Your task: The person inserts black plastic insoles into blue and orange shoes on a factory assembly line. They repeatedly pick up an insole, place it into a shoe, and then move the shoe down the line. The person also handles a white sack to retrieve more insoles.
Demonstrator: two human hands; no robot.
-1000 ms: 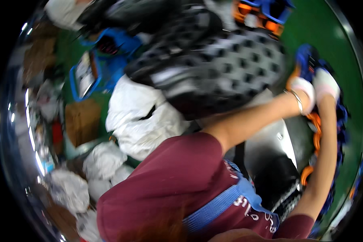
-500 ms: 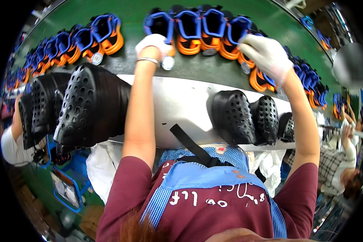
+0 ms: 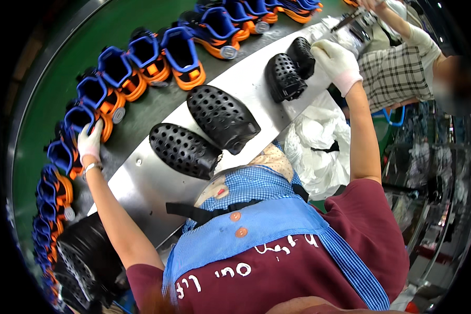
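My left hand (image 3: 90, 142), in a white glove, has its fingers closed at the heel of a blue-and-orange shoe (image 3: 79, 116) in the row. A round pale disc (image 3: 119, 115) is by the neighbouring shoe. Out to the right, my gloved right hand (image 3: 337, 64) is raised with curled fingers; whatever they may hold is hidden. Beside it, a small black perforated shell (image 3: 301, 56) sits on the metal ledge, with another perforated shell (image 3: 284, 78) close by. Two larger perforated shells, a rear one (image 3: 220, 112) and a front one (image 3: 183, 149), lie between my arms.
Several more shoes (image 3: 180, 52) curve along the green table (image 3: 42, 94). The metal ledge (image 3: 141, 183) runs in front of me. More black shells (image 3: 86, 261) are at lower left. White plastic bags (image 3: 319, 141) hang beyond the ledge. A person in checks (image 3: 397, 73) works at right.
My view has turned to the right. My right hand has left the shoe row and moved over to the small black shells. My left hand stays at a shoe.
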